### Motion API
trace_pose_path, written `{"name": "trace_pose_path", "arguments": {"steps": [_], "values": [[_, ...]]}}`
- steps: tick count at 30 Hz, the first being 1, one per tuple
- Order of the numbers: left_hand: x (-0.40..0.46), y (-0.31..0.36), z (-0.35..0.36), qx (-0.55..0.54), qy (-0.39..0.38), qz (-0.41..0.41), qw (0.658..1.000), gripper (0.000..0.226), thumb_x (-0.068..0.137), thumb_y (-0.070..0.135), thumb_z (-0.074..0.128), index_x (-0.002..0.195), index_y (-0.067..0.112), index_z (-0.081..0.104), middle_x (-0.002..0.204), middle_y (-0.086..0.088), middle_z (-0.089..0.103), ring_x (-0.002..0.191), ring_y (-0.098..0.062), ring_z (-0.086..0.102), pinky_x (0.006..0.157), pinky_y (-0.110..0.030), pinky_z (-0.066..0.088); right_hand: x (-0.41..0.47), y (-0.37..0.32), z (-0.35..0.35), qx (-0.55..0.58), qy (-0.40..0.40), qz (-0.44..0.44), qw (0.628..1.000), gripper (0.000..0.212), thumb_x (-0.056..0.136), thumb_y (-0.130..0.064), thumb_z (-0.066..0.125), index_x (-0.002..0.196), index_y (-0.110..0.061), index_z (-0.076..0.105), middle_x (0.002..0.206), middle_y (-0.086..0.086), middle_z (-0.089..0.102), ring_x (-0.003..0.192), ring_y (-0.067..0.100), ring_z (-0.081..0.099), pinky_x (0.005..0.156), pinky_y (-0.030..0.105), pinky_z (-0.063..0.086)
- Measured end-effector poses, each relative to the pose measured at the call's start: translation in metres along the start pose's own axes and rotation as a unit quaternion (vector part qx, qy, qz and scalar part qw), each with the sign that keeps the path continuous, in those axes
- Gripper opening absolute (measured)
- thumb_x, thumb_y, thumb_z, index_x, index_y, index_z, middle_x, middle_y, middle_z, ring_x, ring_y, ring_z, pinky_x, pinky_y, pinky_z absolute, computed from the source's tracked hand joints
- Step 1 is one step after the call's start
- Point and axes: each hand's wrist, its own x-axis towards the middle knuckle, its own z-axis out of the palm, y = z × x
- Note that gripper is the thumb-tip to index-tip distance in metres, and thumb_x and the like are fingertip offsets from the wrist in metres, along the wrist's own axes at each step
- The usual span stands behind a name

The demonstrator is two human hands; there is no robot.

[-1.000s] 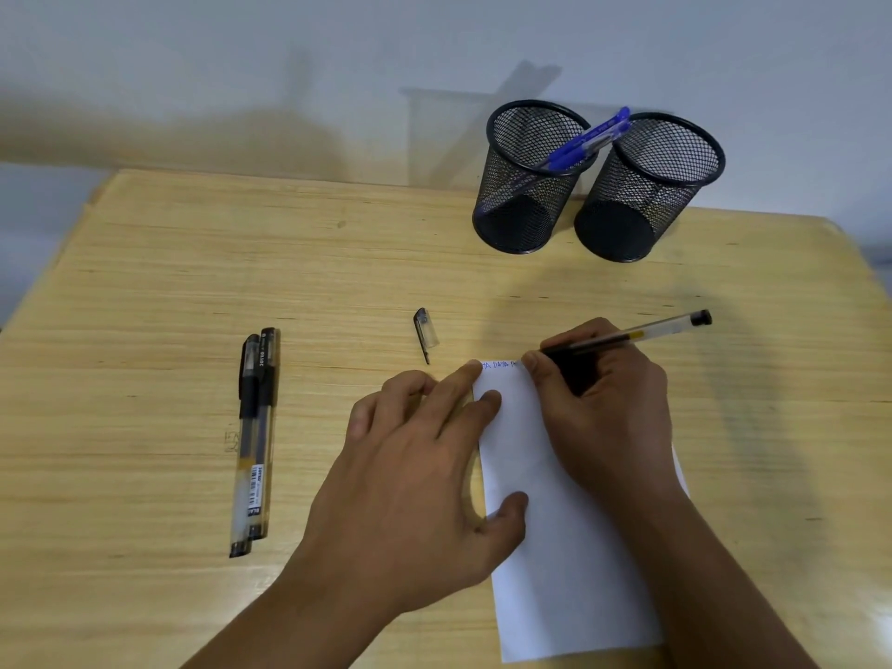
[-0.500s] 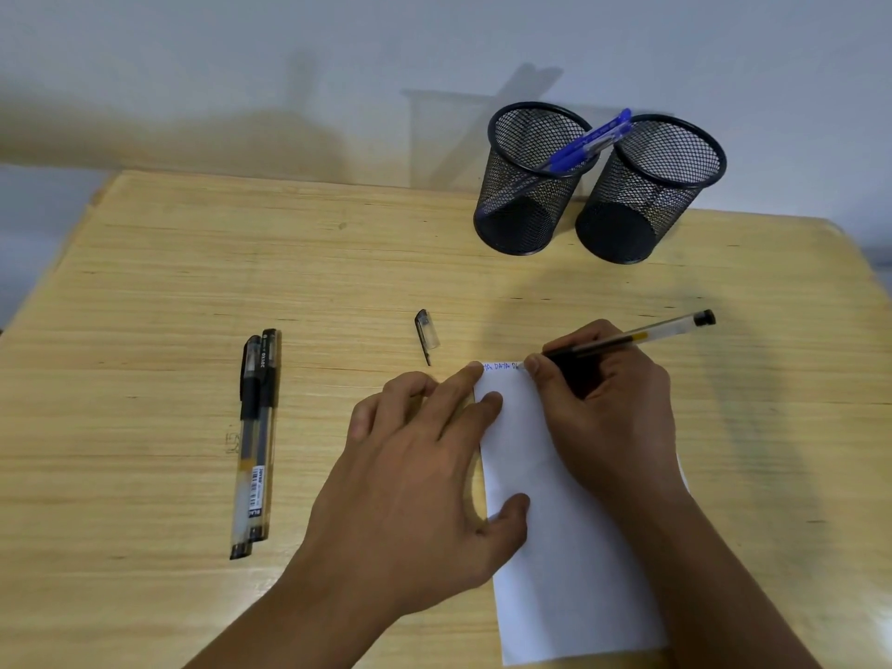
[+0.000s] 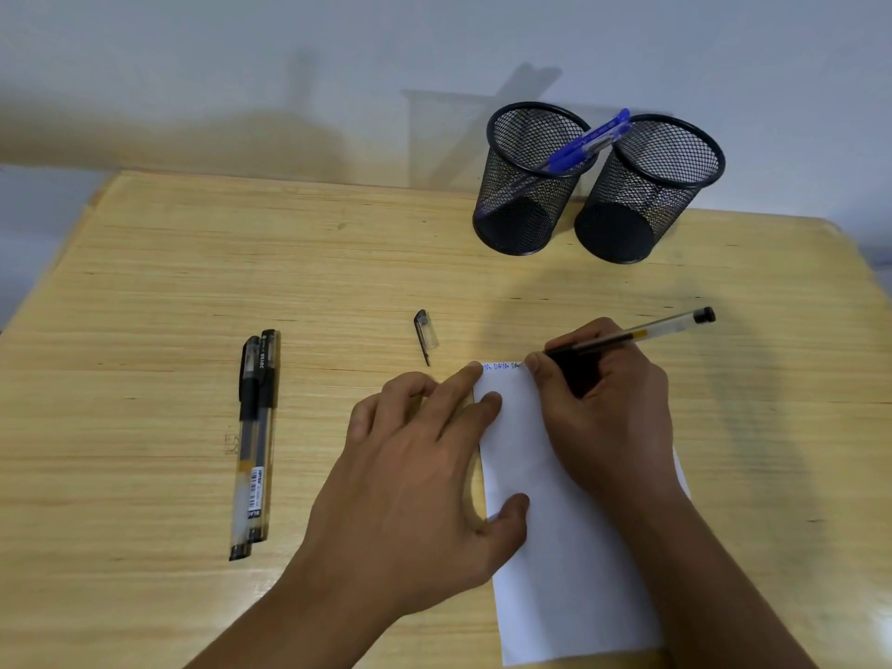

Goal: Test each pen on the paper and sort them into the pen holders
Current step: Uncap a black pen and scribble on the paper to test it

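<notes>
My right hand (image 3: 608,408) grips a clear black-ink pen (image 3: 647,330), its tip down at the top edge of the white paper (image 3: 555,548), beside a short row of blue letters. My left hand (image 3: 415,475) lies flat with straight fingers pressing the paper's left edge. The pen's loose cap (image 3: 425,333) lies on the table just beyond my left fingers. Two capped black pens (image 3: 256,441) lie side by side at the left. Two black mesh pen holders stand at the back: the left holder (image 3: 528,185) has blue pens (image 3: 586,142) in it, the right holder (image 3: 647,195) shows none.
The wooden table (image 3: 169,292) ends at a pale wall behind the holders. Its left edge slants away at the far left.
The pen in my right hand has shifted slightly to the right along the paper's top edge. My left hand has stayed in place.
</notes>
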Motion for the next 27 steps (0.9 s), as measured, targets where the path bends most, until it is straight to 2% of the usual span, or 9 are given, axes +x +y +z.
{"name": "trace_pose_path", "arguments": {"steps": [4, 12, 15, 21, 27], "values": [[0.0002, 0.0004, -0.0002, 0.000, 0.001, -0.001, 1.000, 0.072, 0.071, 0.070, 0.052, 0.132, 0.033, 0.051, 0.152, 0.014, 0.039, 0.128, -0.018, 0.036, 0.100, -0.040, 0.032, 0.0014, 0.0003, 0.0009, 0.001, 0.012, 0.004, 1.000, 0.009, 0.085, -0.021, 0.071, 0.083, -0.019, 0.063, 0.067, -0.019, 0.063, 0.073, -0.014, 0.061, 0.061, 0.000, 0.041], [-0.0001, 0.0000, -0.0003, 0.000, -0.001, -0.001, 1.000, 0.073, 0.072, 0.071, 0.051, 0.133, 0.032, 0.051, 0.152, 0.014, 0.039, 0.128, -0.018, 0.036, 0.101, -0.041, 0.033, 0.0012, 0.0007, 0.0020, -0.014, 0.019, 0.002, 1.000, 0.011, 0.085, -0.022, 0.071, 0.083, -0.023, 0.060, 0.068, -0.019, 0.063, 0.079, -0.010, 0.062, 0.063, 0.000, 0.043], [-0.0001, 0.0002, -0.0004, -0.001, -0.003, -0.001, 1.000, 0.073, 0.072, 0.070, 0.052, 0.134, 0.032, 0.051, 0.152, 0.014, 0.039, 0.129, -0.018, 0.036, 0.101, -0.040, 0.032, 0.0009, 0.0005, 0.0010, -0.008, 0.007, 0.003, 1.000, 0.010, 0.085, -0.020, 0.070, 0.083, -0.019, 0.061, 0.068, -0.015, 0.065, 0.077, -0.007, 0.063, 0.061, 0.001, 0.043], [-0.0007, 0.0005, -0.0003, -0.001, 0.000, -0.001, 1.000, 0.072, 0.072, 0.070, 0.052, 0.133, 0.032, 0.052, 0.152, 0.013, 0.039, 0.128, -0.018, 0.037, 0.100, -0.041, 0.033, -0.0009, 0.0012, 0.0001, 0.010, 0.029, 0.006, 1.000, 0.010, 0.085, -0.018, 0.072, 0.085, -0.017, 0.062, 0.067, -0.019, 0.062, 0.071, -0.015, 0.061, 0.060, -0.001, 0.041], [-0.0005, -0.0002, 0.0000, -0.003, 0.002, 0.000, 1.000, 0.072, 0.072, 0.070, 0.051, 0.133, 0.032, 0.051, 0.152, 0.013, 0.039, 0.129, -0.018, 0.036, 0.101, -0.040, 0.031, -0.0003, 0.0008, 0.0018, -0.001, 0.022, 0.006, 1.000, 0.010, 0.085, -0.019, 0.071, 0.084, -0.019, 0.062, 0.067, -0.019, 0.062, 0.071, -0.016, 0.060, 0.062, -0.001, 0.042]]}}
